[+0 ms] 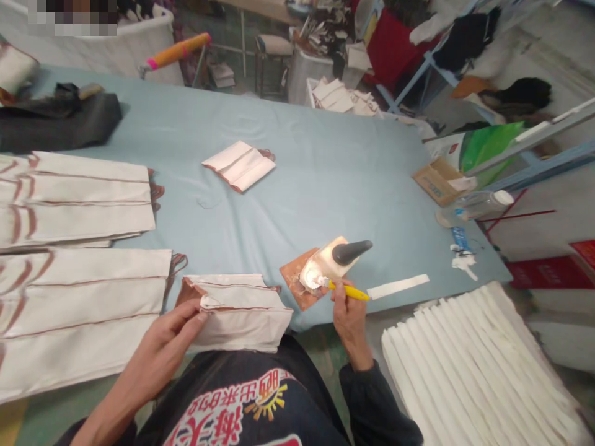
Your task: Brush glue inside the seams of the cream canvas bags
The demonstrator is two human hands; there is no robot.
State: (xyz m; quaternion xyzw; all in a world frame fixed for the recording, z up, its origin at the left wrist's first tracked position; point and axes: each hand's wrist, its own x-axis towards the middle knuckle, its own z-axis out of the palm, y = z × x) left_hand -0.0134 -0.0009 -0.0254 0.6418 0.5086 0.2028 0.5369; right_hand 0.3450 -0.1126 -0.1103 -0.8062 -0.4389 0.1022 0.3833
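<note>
My left hand [179,328] pinches the raised edge of a cream folded piece with brown trim [246,325], which lies at the table's front edge. Its brown inner side shows near my fingers. My right hand [349,316] is closed around a brush with a yellow handle [357,293]. The brush's tip is at the white-smeared opening of a pale container [323,260] with a black, pointed part. This container rests on a brown board [290,272]. Just right of the brush lies a narrow white strip [398,285].
Stacks of cream pieces [93,192] lie on the left of the blue-green table [353,173]. One similar piece [239,166] lies farther back. White rolls or strips [474,365] are piled at right. A cardboard box [437,179] and clear jar [483,203] stand by the right edge.
</note>
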